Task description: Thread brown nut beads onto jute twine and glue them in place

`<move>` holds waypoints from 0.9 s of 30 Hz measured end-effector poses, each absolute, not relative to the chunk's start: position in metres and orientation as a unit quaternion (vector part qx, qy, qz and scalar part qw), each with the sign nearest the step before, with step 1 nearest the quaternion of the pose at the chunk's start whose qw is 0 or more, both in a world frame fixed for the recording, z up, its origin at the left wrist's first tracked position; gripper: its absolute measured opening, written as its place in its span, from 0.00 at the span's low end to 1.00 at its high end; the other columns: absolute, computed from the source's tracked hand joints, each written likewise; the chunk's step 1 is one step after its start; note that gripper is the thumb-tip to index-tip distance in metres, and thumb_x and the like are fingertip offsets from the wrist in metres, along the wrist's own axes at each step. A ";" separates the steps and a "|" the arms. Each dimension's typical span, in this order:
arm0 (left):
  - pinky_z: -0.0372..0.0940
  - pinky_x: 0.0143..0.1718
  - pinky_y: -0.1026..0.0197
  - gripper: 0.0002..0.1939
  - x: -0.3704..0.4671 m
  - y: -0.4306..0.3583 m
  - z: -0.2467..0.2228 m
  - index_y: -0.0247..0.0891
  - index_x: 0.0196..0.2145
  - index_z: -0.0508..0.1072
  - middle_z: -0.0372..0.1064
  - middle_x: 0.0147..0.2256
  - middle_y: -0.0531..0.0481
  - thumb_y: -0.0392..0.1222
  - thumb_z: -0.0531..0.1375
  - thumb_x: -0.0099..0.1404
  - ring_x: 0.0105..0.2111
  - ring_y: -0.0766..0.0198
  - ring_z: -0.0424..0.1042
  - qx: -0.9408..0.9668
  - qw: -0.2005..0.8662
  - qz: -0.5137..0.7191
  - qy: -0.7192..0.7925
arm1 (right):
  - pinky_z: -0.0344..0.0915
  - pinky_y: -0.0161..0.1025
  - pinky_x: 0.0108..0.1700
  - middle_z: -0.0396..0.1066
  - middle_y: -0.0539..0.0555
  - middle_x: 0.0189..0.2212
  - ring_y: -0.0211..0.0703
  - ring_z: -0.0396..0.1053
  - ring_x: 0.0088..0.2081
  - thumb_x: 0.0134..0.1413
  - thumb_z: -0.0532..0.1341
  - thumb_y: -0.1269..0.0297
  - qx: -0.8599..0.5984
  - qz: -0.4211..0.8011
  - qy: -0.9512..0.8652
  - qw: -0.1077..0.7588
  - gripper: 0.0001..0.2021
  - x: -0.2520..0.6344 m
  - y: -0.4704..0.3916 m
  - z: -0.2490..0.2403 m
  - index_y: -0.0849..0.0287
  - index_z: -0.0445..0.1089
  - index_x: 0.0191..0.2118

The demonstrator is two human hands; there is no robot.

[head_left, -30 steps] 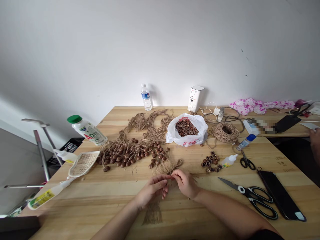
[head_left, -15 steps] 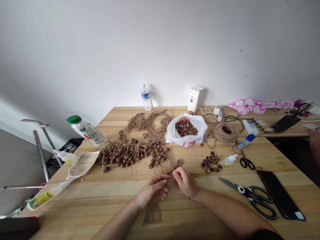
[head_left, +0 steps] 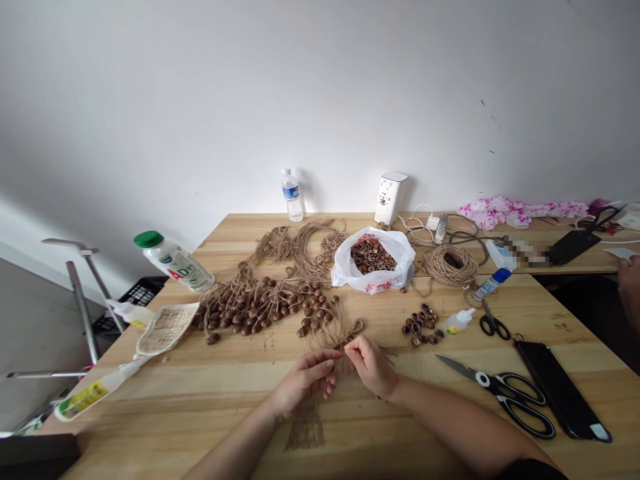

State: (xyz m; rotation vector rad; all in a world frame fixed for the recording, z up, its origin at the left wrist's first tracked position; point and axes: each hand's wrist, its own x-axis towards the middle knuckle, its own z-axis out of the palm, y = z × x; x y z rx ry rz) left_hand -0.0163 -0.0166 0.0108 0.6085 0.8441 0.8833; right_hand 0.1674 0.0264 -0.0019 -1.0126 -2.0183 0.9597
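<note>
My left hand and my right hand meet near the front middle of the table, fingertips almost touching. The right fingers are pinched on thin jute twine, whose looped end shows just beyond them. The left fingers are curled with thumb and forefinger together; what lies between them is too small to make out. Beyond the hands, strands run to a cluster of brown nut shells tied on strings. A larger heap of strung shells lies to the left. Loose half shells sit to the right.
A white plastic bag of cut shells stands behind, beside a twine coil. Large scissors, small scissors, a glue bottle and a phone lie right. A woven tray is left. Another person's hand shows far right.
My right hand has shifted very slightly left, its fingertips close to the left ones. Everything else looks the same.
</note>
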 end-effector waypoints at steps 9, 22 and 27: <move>0.59 0.22 0.65 0.19 -0.016 -0.016 0.009 0.32 0.41 0.72 0.69 0.22 0.50 0.45 0.65 0.54 0.20 0.68 0.67 0.284 0.778 0.409 0.383 | 0.60 0.31 0.26 0.66 0.48 0.19 0.35 0.63 0.22 0.60 0.54 0.61 -0.385 0.347 -0.783 0.343 0.10 0.167 0.027 -0.006 0.58 0.61 0.28; 0.59 0.21 0.66 0.19 -0.016 -0.016 0.008 0.32 0.41 0.72 0.69 0.22 0.50 0.45 0.65 0.55 0.20 0.68 0.67 0.286 0.779 0.409 0.379 | 0.59 0.31 0.26 0.65 0.48 0.19 0.34 0.62 0.21 0.59 0.55 0.58 -0.391 0.368 -0.767 0.352 0.13 0.166 0.027 -0.003 0.59 0.62 0.26; 0.59 0.22 0.65 0.20 -0.016 -0.016 0.009 0.32 0.42 0.71 0.69 0.22 0.50 0.45 0.66 0.54 0.20 0.68 0.67 0.285 0.778 0.407 0.385 | 0.59 0.32 0.27 0.65 0.48 0.19 0.35 0.62 0.22 0.62 0.51 0.59 -0.389 0.364 -0.771 0.349 0.13 0.168 0.027 -0.003 0.58 0.62 0.28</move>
